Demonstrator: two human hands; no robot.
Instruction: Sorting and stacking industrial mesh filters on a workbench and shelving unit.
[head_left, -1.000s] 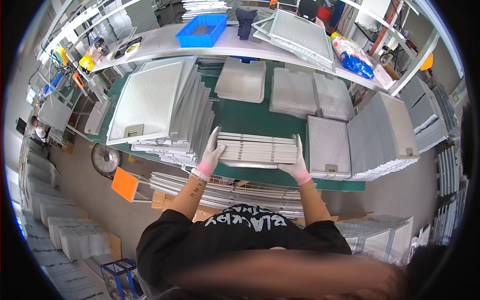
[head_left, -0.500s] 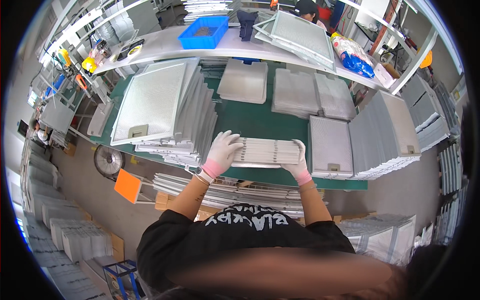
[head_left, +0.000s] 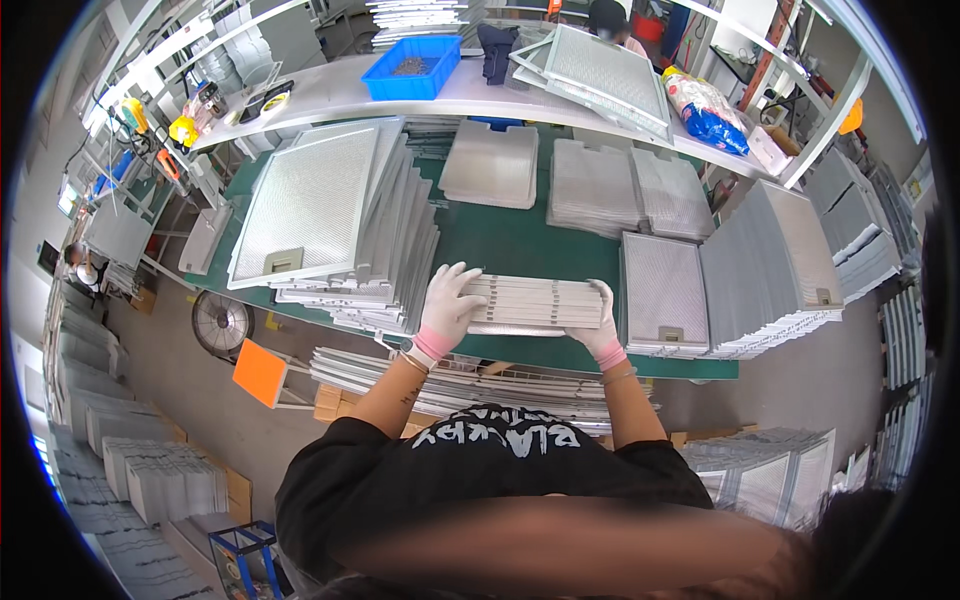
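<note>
At the front of the green table (head_left: 487, 240), a stack of several framed metal mesh filters (head_left: 540, 302) shows its pale edges toward me. Gloved in white with a pink cuff, my left hand (head_left: 450, 304) is closed round the stack's left end. My right hand (head_left: 597, 322), in a matching glove, grips the right end, its thumb along the upper corner. Another mesh panel (head_left: 515, 330) shows just below the stack's near edge. Left of my hands leans a tall pile of large mesh filters (head_left: 310, 205); on the right stands one smaller filter pile (head_left: 665, 290).
Behind are flat mesh sheets (head_left: 490, 165) and two more sheet piles (head_left: 592, 185). A long row of filters (head_left: 755, 270) stands at the right. The raised shelf (head_left: 330, 95) holds a blue bin (head_left: 410, 68) and a plastic bag (head_left: 705, 110). A floor fan (head_left: 222, 325) stands left.
The view has shifted very slightly, so the scene sits a little further right. Both hands keep their hold on the filter stack. The person at the back has lowered their head.
</note>
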